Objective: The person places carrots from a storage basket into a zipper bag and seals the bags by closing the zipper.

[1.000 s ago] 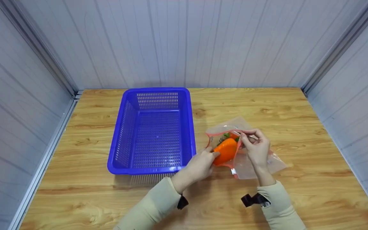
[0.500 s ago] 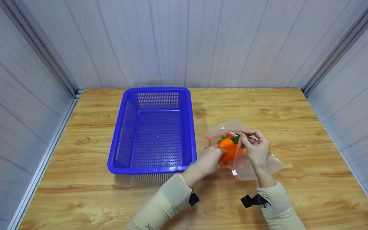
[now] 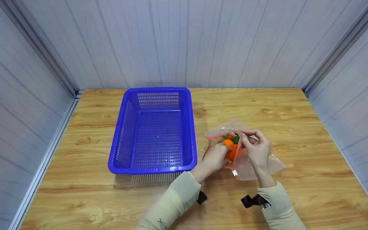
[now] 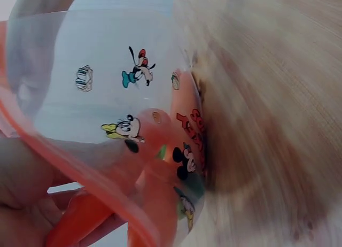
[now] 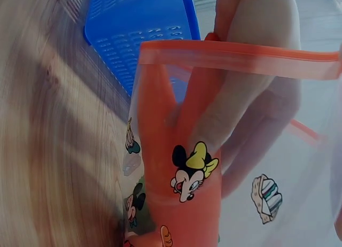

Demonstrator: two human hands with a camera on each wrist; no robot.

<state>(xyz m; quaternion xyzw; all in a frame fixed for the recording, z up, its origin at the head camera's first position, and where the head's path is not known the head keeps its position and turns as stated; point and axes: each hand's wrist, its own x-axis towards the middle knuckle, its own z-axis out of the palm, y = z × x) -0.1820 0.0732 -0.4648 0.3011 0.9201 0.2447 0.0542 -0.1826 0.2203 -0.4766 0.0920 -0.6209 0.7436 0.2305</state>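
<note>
A clear zip bag [image 3: 249, 167] with an orange-red rim and cartoon prints lies to the right of the basket, its mouth open. My left hand [image 3: 215, 157] reaches into that mouth and grips an orange bell pepper [image 3: 228, 143]. Through the plastic, the right wrist view shows the left fingers [image 5: 235, 105] round the pepper. My right hand [image 3: 256, 148] pinches the bag's upper rim between thumb and fingers. Deeper in the bag are more orange and green pieces [image 3: 235, 139], partly hidden by the rim and hands. A white slider [image 3: 234, 172] sits at the rim's near end.
A blue perforated plastic basket [image 3: 193, 134] stands left of the bag, close to my left forearm. The wood-grain table [image 3: 91, 198] is bounded by pale panel walls [image 3: 184, 44] at the back and both sides.
My left hand has moved right and deeper into the bag with the orange bell pepper. My right hand has stayed at the rim, and the basket has not moved.
</note>
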